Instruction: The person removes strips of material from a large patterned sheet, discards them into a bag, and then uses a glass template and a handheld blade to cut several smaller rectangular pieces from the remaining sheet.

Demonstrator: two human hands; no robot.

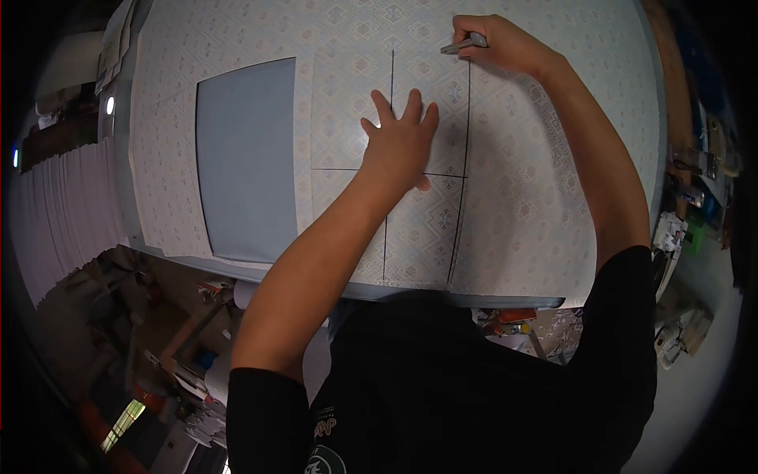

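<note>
A pale patterned fabric sheet (521, 197) covers most of the work table. My left hand (403, 142) lies flat with spread fingers on a see-through rectangular template (426, 229), whose black lines cross near that hand. A black line also runs along the template's right side. At the template's upper right corner, my right hand (493, 46) is closed around a grey utility knife (464, 45). The knife's tip points left, close to the fabric; whether it touches cannot be made out. Left of the template, a rectangular opening (246, 162) in the fabric shows the blue-grey tabletop.
Folded white cloth (67, 213) hangs in pleats beyond the table's left side. The table's front edge (505, 301) runs close to my body. Assorted items, including a green object (695, 237), crowd the right side.
</note>
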